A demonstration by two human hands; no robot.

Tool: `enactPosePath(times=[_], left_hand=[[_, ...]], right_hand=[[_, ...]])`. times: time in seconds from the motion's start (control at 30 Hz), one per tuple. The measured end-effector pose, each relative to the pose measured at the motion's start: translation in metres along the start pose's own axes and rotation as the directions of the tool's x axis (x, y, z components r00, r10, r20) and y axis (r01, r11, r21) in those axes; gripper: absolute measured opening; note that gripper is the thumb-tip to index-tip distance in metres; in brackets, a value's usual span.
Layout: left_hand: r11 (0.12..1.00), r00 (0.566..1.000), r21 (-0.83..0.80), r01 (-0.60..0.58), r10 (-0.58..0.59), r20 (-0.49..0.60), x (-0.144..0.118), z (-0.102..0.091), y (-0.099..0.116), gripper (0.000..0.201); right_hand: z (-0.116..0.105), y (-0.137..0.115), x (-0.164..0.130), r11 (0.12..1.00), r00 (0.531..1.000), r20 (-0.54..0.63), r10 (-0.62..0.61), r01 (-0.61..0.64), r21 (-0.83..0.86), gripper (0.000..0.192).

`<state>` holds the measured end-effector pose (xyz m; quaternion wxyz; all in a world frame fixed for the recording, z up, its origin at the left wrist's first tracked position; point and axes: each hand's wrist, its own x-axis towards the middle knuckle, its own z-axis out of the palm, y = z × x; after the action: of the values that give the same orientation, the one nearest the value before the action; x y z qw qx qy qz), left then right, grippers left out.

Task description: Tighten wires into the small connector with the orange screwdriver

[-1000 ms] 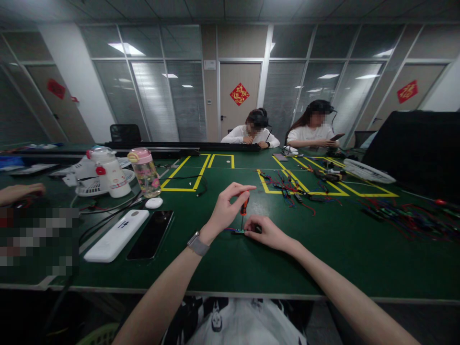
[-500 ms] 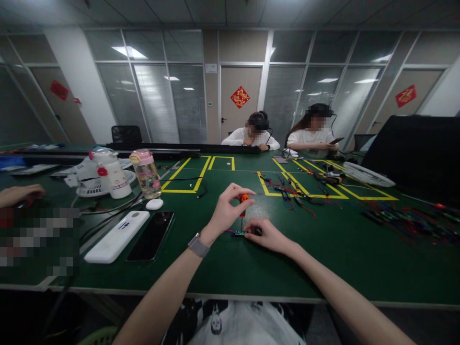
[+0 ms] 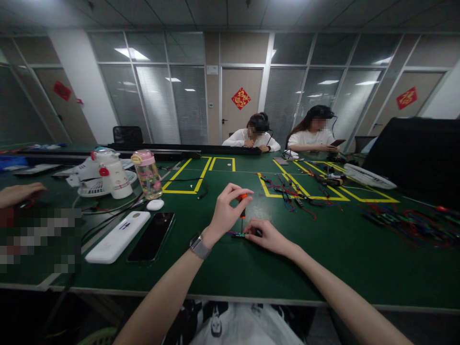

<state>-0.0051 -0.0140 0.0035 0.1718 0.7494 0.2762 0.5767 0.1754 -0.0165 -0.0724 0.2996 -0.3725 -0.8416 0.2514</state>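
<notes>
My left hand (image 3: pixel 225 211), with a watch on the wrist, pinches the orange handle of a small screwdriver (image 3: pixel 243 207) held upright, tip down on a small dark wired part (image 3: pixel 238 234) lying on the green table (image 3: pixel 223 268). My right hand (image 3: pixel 268 235) rests on the table right of that part, with its fingertips pressed on the part's right end.
A black phone (image 3: pixel 151 229), a white power bank (image 3: pixel 118 236) and a small white case (image 3: pixel 155 204) lie to the left. A pink-capped bottle (image 3: pixel 146 173) and a white bottle (image 3: pixel 113 173) stand behind them. Wired parts are heaped by the yellow tape boxes (image 3: pixel 298 191). Two people sit opposite; another person's hand (image 3: pixel 17 192) is far left.
My left fingers have shifted round the screwdriver handle, which stays upright on the part. My right hand has stayed in place. The view has drifted slightly.
</notes>
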Motion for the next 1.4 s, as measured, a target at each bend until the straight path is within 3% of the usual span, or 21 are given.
enactPosePath(times=[0.13,0.2,0.37,0.53,0.63,0.8,0.93,1.03,1.17,1.3,1.4], left_hand=[[0.992,0.994,-0.118,0.039,-0.026,0.109,-0.0008,0.0003,0.0002,0.03],[0.992,0.996,-0.116,0.04,-0.03,0.088,-0.0007,0.001,-0.0006,0.029],[0.998,0.999,0.068,-0.015,0.017,-0.029,0.0008,0.0001,-0.0004,0.015],[0.999,0.996,-0.036,0.004,-0.001,0.084,-0.0004,-0.0001,-0.0015,0.031],[0.997,0.997,-0.071,0.011,-0.005,0.083,-0.0017,0.0022,-0.0045,0.031],[0.982,0.991,0.141,-0.124,0.13,-0.037,-0.0034,0.0035,-0.0077,0.017],[0.961,0.98,0.207,-0.186,0.197,-0.035,-0.0049,0.0017,-0.0061,0.019],[0.987,0.992,0.097,-0.129,0.128,0.019,-0.0049,0.0015,-0.0043,0.029],[0.995,0.998,-0.094,0.039,-0.035,0.047,-0.0026,0.0029,-0.0054,0.029],[0.998,1.0,0.054,-0.012,0.013,-0.023,-0.0009,0.0013,-0.0069,0.018],[0.978,0.995,0.182,-0.097,0.098,0.001,-0.0013,-0.0011,-0.0064,0.019]], right_hand=[[0.0007,0.0007,-0.0001,1.0,1.0,-0.001,0.007,-0.007,-0.001,0.007],[0.0009,0.0013,-0.0002,1.0,1.0,-0.002,0.008,-0.008,0.0,0.007],[0.0003,0.0013,-0.0003,1.0,1.0,0.001,0.011,-0.011,-0.009,0.007],[0.0002,0.0008,0.0002,1.0,1.0,0.005,0.017,-0.017,-0.005,0.008],[0.0002,0.0004,0.0005,1.0,1.0,0.007,0.019,-0.019,0.003,0.008],[0.0002,0.0005,0.0006,1.0,1.0,-0.001,0.013,-0.013,0.005,0.007],[0.0005,0.001,0.0,1.0,1.0,-0.005,0.006,-0.006,0.003,0.007],[0.0001,0.001,-0.0003,1.0,1.0,-0.001,0.01,-0.01,0.008,0.008],[-0.0012,0.0004,-0.0003,1.0,1.0,0.01,0.004,-0.005,0.013,0.009],[-0.001,-0.0003,-0.0004,1.0,1.0,0.005,0.01,-0.01,0.013,0.008],[-0.0003,-0.0002,-0.0009,1.0,1.0,0.0,0.012,-0.012,0.013,0.007]])
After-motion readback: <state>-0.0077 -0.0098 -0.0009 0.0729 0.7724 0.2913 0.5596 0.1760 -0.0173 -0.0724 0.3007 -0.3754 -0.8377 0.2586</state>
